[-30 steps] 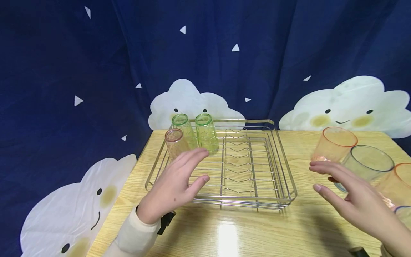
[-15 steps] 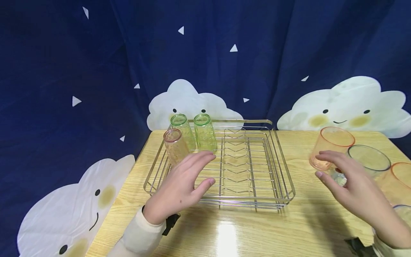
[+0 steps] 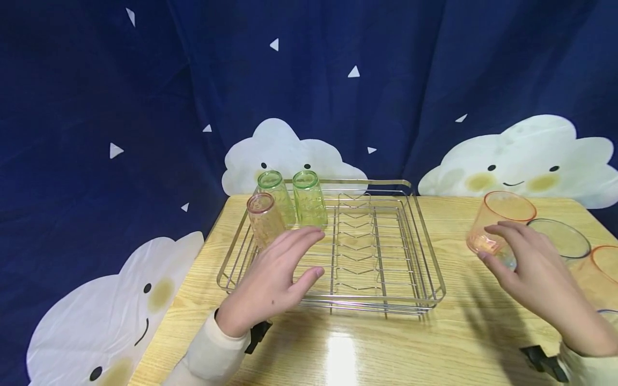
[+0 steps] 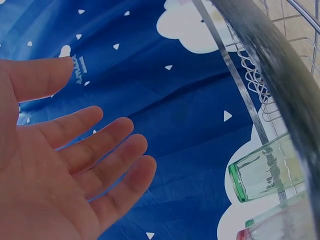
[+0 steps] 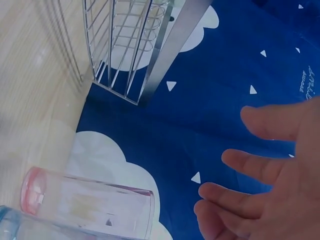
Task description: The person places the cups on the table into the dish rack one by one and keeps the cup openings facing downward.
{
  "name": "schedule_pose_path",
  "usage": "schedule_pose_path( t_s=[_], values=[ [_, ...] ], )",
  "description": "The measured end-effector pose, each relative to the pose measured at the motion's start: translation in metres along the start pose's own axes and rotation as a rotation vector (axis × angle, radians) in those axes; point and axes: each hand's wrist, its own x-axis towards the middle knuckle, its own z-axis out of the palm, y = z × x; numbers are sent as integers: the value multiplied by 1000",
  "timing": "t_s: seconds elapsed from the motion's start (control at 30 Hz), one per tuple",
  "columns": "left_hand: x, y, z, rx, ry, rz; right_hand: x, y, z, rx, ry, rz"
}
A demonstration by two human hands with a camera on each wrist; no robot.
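In the head view my left hand (image 3: 275,279) hovers over the front left of a wire dish rack (image 3: 401,297), thumb apart from straight fingers, holding nothing. Upside down in the rack, just beyond it, stand a pink glass (image 3: 264,221), a green glass (image 3: 276,194) and a yellow-green glass (image 3: 311,206). My right hand (image 3: 541,279) is held at the right with relaxed, slightly bent fingers and an empty palm. Behind it an upright orange glass (image 3: 504,212) and a blue-rimmed glass (image 3: 560,238) are partly covered. The right wrist view shows that hand (image 5: 265,185) apart from the orange glass (image 5: 100,202).
Another orange glass (image 3: 603,271) and a further blue-rimmed glass (image 3: 609,316) stand at the right edge of the view. The wooden table (image 3: 386,348) ends at a dark blue curtain (image 3: 309,96) with white clouds. The rack's raised metal rim surrounds its wire dividers.
The left hand has shifted slightly right over the rack, then stayed still. The right hand has drawn a little to the right, showing more of the orange glass. No glass has visibly moved.
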Motion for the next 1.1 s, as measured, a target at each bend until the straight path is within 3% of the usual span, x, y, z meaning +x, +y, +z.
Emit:
schedule_pose_path(
  t_s=[0.37, 0.67, 0.93, 1.1],
  values=[
    [-2, -1, 2, -7, -11, -9, 10, 5, 0, -77, -20, 49],
    [-2, -1, 2, -16, -23, -10, 19, 15, 6, -154, 1, 34],
    [-3, -3, 3, -20, -18, -6, 26, 19, 11, -224, -6, 99],
    [-4, -3, 3, -27, -12, -4, 31, 20, 14, -226, -46, 182]
  ],
)
